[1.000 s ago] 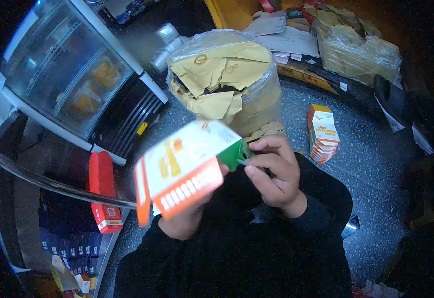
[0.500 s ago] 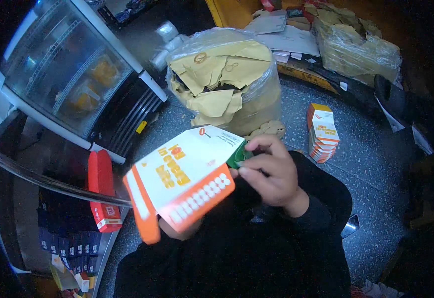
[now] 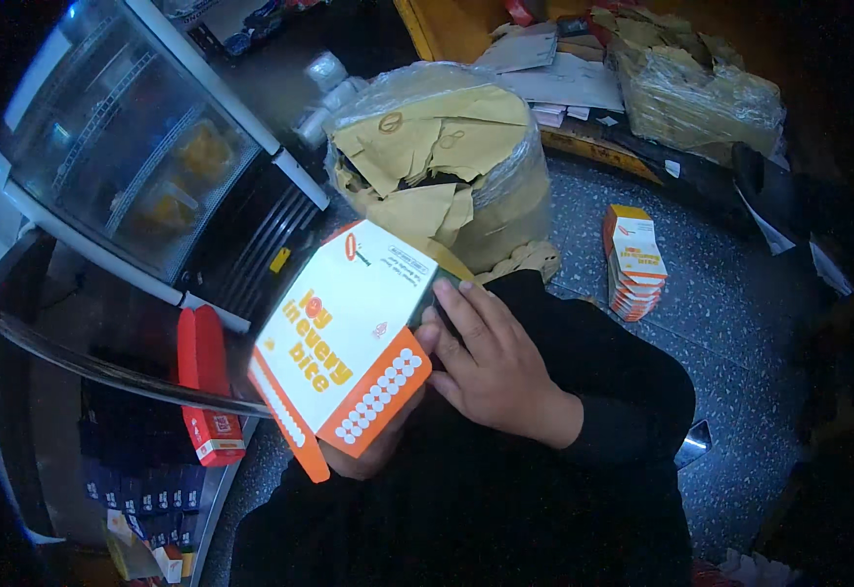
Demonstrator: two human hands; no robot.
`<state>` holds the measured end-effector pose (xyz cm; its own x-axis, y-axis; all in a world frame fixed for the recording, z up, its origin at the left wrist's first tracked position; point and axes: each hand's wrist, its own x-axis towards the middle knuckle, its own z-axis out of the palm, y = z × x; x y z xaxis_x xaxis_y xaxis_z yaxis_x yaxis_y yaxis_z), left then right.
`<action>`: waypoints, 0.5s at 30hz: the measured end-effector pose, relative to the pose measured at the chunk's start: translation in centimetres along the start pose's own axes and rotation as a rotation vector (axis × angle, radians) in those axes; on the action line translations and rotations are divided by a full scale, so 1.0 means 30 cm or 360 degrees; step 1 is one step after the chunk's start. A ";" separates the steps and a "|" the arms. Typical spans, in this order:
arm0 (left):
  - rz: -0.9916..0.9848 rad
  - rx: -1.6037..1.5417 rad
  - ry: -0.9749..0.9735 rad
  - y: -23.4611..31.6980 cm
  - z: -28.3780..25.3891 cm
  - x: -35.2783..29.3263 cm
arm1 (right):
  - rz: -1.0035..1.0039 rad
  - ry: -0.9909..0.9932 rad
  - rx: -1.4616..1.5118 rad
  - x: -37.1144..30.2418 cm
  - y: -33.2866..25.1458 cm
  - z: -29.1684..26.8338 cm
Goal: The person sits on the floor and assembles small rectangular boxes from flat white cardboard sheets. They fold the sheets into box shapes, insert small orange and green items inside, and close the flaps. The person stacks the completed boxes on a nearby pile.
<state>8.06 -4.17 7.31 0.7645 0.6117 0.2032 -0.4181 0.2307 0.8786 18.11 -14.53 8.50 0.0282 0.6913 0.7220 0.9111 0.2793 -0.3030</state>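
A white and orange cardboard carton point(image 3: 344, 342) with a green edge is held in front of my chest, its broad white face turned up. My left hand point(image 3: 373, 452) is underneath it, mostly hidden, gripping the lower side. My right hand point(image 3: 491, 362) lies flat against the carton's right end, fingers pressing on it. Both sleeves are black.
A stack of flat white and orange cartons point(image 3: 634, 259) stands on the speckled floor to the right. A plastic-wrapped bundle of brown cardboard point(image 3: 442, 161) sits ahead. A glass-fronted display cabinet point(image 3: 124, 161) is at left, red packets point(image 3: 202, 386) below it. More wrapped bundles point(image 3: 701, 83) lie at the back.
The carton has been tilted and turned so its wide white face points up. My right hand slid from the top corner down onto the carton's right end.
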 end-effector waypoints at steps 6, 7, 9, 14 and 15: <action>-0.0445 -0.0619 -0.0192 -0.064 -0.038 0.045 | 0.0428 0.0330 0.1473 -0.006 0.165 0.014; -0.0522 -0.0716 -0.0219 -0.074 -0.045 0.057 | 0.0704 0.0433 0.2019 -0.003 0.175 0.012; -0.0631 -0.0871 -0.0251 -0.090 -0.057 0.064 | 0.0772 0.0268 0.2174 0.002 0.187 0.007; -0.0771 -0.0985 -0.0300 -0.094 -0.066 0.096 | 0.0694 -0.0157 0.1336 0.002 0.240 0.010; -0.0787 -0.0968 -0.0285 -0.091 -0.071 0.103 | 0.0633 -0.0133 0.1338 0.004 0.249 0.013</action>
<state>10.51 -1.30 4.61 0.9766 0.2122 -0.0361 -0.1652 0.8463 0.5064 24.77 -12.10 6.07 0.2149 0.8762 0.4313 0.2429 0.3798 -0.8926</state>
